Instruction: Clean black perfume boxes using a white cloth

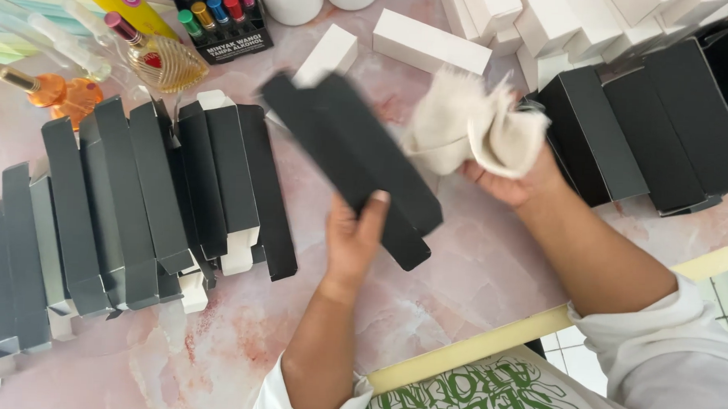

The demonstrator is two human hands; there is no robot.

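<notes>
My left hand [353,240] grips the near end of a long black carton [349,160], which slants up and to the left above the pink marble table [466,273]. The carton is motion-blurred. My right hand [514,181] holds a crumpled cream cloth [471,132], just right of the carton's upper part. Whether the cloth touches the carton I cannot tell.
A row of several black cartons [138,197] leans overlapped at the left. More black cartons [649,126] lie at the right, white boxes [548,25] behind them. Perfume bottles [155,56] and a rack of small coloured vials [213,14] stand at the back left.
</notes>
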